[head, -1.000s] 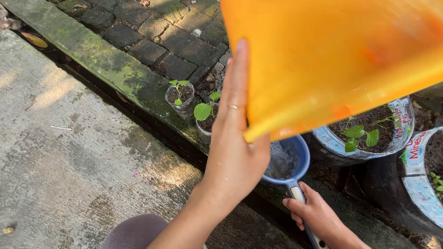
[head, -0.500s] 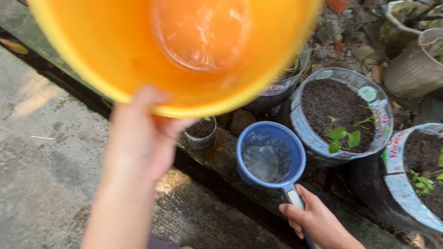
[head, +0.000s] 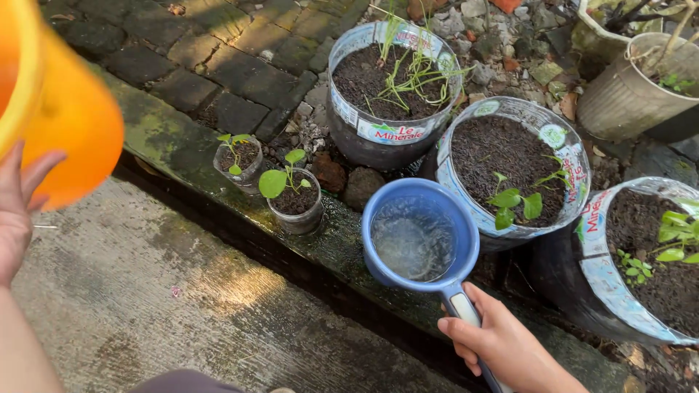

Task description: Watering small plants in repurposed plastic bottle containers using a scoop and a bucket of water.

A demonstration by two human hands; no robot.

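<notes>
My right hand (head: 499,342) grips the handle of a blue water dipper (head: 419,240) with water in its bowl, held level over the mossy kerb (head: 156,127). At the far left, my left hand (head: 18,204) presses against the underside of an orange bucket (head: 62,109), which runs off the frame's edge. Just left of the dipper stand two small clear cups with seedlings (head: 291,191), the other cup (head: 239,155) a bit further back.
Three large cut-open plastic planters hold dark soil: one with thin grassy shoots (head: 386,80), one with a leafy seedling (head: 513,171), one at the right edge (head: 644,262). A grey pot (head: 630,91) stands at the back right. Concrete paving (head: 138,291) lies in front, dark bricks (head: 218,51) behind.
The orange bucket has swung from over the dipper away to the far left with my left hand. The dipper now holds water and has stayed in place.
</notes>
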